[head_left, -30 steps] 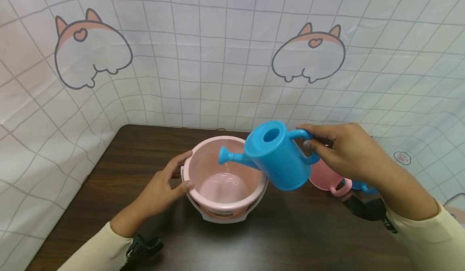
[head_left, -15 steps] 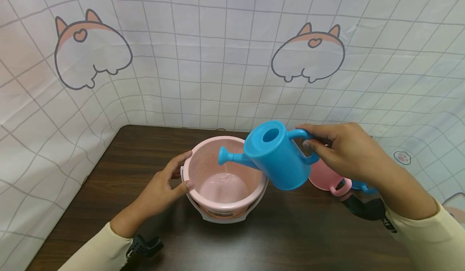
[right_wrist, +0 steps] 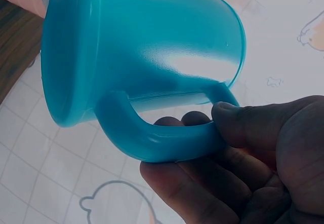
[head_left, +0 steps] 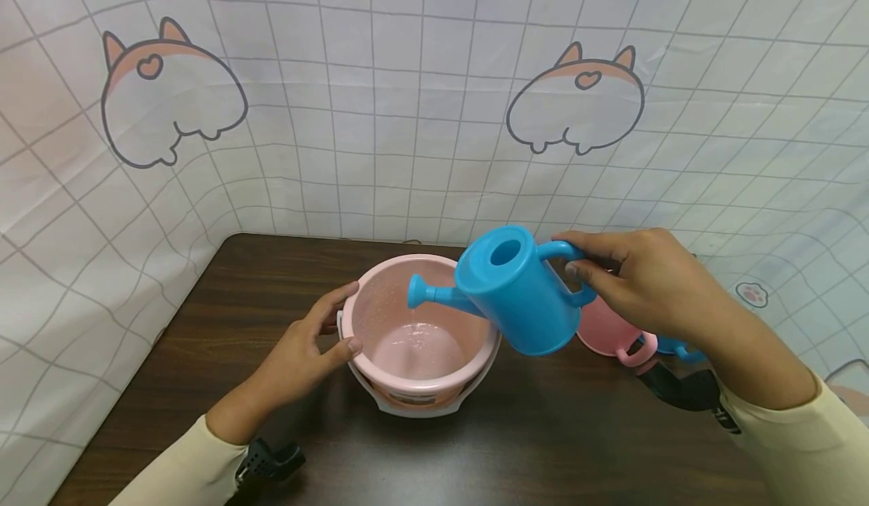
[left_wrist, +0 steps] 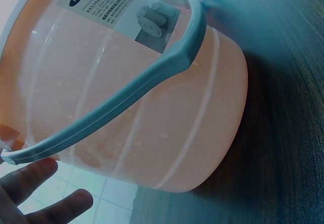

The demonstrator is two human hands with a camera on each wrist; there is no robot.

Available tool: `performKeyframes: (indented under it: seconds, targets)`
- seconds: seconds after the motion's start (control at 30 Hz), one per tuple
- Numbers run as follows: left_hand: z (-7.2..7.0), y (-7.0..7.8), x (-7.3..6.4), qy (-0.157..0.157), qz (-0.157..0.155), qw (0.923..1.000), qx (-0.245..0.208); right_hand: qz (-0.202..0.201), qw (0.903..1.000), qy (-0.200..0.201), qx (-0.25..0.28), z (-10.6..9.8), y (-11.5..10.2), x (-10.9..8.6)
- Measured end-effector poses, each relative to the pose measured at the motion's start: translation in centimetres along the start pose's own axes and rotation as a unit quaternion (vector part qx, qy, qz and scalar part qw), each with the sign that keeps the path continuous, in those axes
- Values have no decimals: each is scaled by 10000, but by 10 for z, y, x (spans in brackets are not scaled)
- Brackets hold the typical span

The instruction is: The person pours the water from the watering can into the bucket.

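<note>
A blue watering can (head_left: 519,295), tilted to the left, hangs over the right rim of a pink bucket (head_left: 363,370). My right hand (head_left: 645,283) grips its handle (right_wrist: 167,143), fingers underneath and thumb on top. The spout (head_left: 434,293) points into the bucket, and a thin stream of water (head_left: 414,325) drops from it onto ripples at the bottom. At the bucket's left side, my left hand (head_left: 299,351) rests with spread fingers, thumb on the rim. The left wrist view shows the bucket's pale handle (left_wrist: 136,92) hanging down its side, with two fairly straight fingertips below.
On the right, partly behind my right hand, stand a pink cup-like vessel with a handle (head_left: 604,332) and a blue thing (head_left: 672,346). The dark wooden table (head_left: 543,446) meets a white gridded curtain (head_left: 434,114) at the back and left.
The hands, watering can and bucket stay almost in place. Water keeps falling from the spout, and the ripples in the bucket shift.
</note>
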State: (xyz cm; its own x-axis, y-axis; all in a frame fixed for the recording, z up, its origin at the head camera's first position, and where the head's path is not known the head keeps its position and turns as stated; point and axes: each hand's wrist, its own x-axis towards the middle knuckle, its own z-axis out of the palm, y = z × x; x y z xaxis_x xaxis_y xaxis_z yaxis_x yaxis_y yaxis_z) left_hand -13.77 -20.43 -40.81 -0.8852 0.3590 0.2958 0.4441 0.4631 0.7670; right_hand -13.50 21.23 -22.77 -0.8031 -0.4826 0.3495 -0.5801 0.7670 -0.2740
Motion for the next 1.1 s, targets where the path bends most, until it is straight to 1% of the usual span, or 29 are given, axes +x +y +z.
performKeyframes:
  seconds: [0.5,0.73,1.1]
  targets:
    - [0,0,0,-2,-37,10000,2,97,9999,-42,56,1,1,0]
    - [0,0,0,-16,-13,10000,-28,-4,10000,-19,0,0,0,0]
    - [0,0,-1,-22,7,10000,-24,23,10000,-5,-50,0,-1,2]
